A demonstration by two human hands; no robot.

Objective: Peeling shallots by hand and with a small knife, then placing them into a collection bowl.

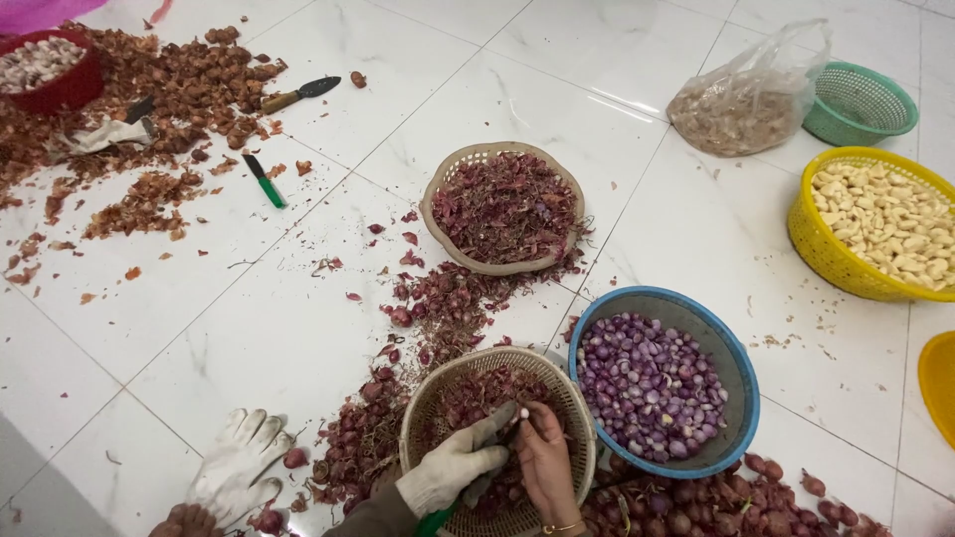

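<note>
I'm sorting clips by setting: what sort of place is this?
Probably an informal food-prep spot on a home or shop floor: white floor tiles, a blue basket of peeled shallots, a yellow basket of garlic, and the gloved left hand and bare right hand peeling.

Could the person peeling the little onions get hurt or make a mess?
Maybe. The gloved left hand seems to hold a green-handled knife close to the bare right hand, so a slip could nick its fingers. They work over a tan basket of peels, right beside the blue basket of peeled shallots, so skins could drop in. Loose peels on the glossy floor look slippery.
</note>
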